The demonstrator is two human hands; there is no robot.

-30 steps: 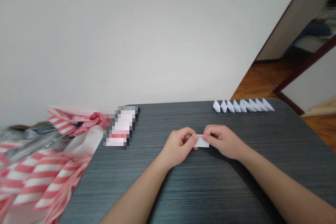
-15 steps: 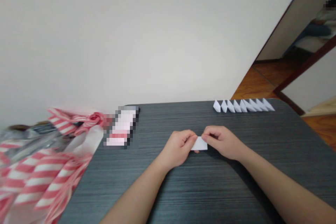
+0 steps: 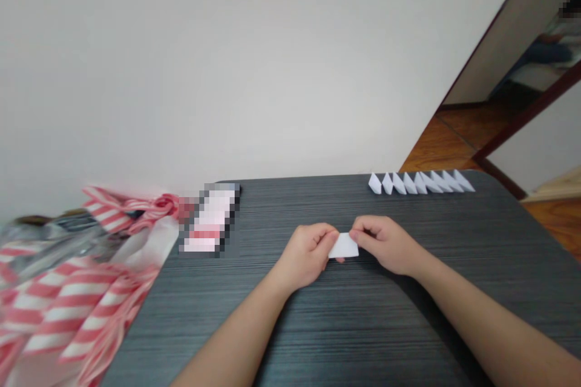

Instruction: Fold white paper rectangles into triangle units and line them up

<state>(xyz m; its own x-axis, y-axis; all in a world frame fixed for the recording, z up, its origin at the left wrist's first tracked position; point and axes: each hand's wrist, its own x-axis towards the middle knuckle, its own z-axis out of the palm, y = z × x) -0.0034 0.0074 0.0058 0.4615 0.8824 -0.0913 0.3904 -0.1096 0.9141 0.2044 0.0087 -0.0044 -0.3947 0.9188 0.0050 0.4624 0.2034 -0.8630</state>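
Note:
A small white piece of paper (image 3: 344,246) is held between my two hands above the dark table. My left hand (image 3: 308,254) pinches its left edge, thumb on top, with a fingertip showing below the lower edge. At the upper right corner, the thumb and fingers of my right hand (image 3: 385,245) are closed on the same paper. Whether the paper has folds in it cannot be made out. Several white folded paper pieces (image 3: 409,183) stand in a slanting row near the table's back right edge.
The dark wood-grained table (image 3: 327,332) meets a pale wall (image 3: 272,60) at its back. A pixelated flat rectangular object (image 3: 211,217) lies at the back left. Red-and-white striped fabric (image 3: 77,302) is heaped beyond the left edge. Wooden floor (image 3: 431,142) shows at right.
Both hands and the paper have shifted up very slightly, and the paper is tilted a little. The grip of each hand is the same.

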